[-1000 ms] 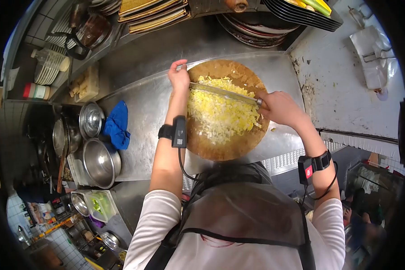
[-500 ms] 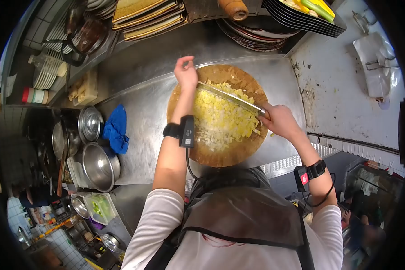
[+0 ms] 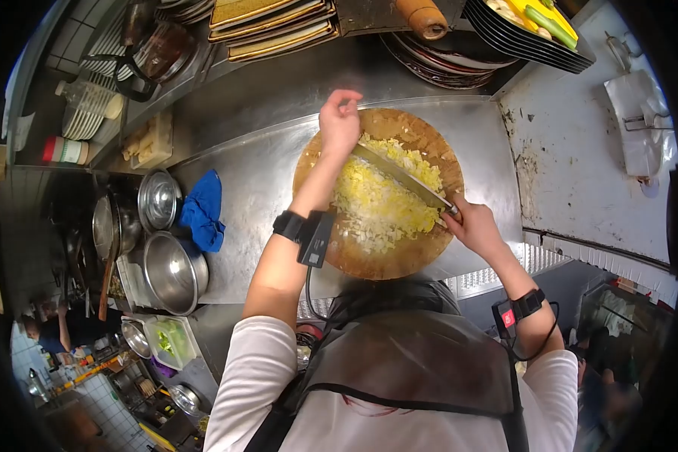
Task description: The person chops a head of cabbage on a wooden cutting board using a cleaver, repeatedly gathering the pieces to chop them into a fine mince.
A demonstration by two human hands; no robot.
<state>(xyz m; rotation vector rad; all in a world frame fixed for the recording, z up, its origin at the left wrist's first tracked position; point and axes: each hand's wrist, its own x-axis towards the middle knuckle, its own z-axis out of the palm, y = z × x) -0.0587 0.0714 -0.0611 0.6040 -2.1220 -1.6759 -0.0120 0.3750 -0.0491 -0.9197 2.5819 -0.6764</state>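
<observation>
My right hand [image 3: 474,227] is closed round the handle of a kitchen knife [image 3: 401,173] at the right side of a round wooden chopping board [image 3: 384,265]. The blade runs diagonally up and left across a heap of finely chopped yellow and white vegetable [image 3: 377,205], which looks like cabbage. At the blade's far end is my left hand [image 3: 340,120], its heel right by the tip and its fingers loosely bent, apart from the blade. Chopped bits spread below the blade towards my apron and also lie above it.
On the steel counter at left lie a blue cloth [image 3: 203,211] and metal bowls [image 3: 175,273]. Square plates [image 3: 271,30] and dark round plates [image 3: 444,64] are stacked on the shelf ahead. A stained white panel [image 3: 587,151] borders the right. Another person [image 3: 56,331] stands far left.
The knife handle and my right hand have come lower and slightly nearer me, so the blade lies more steeply across the heap. The whole view has shifted a little.
</observation>
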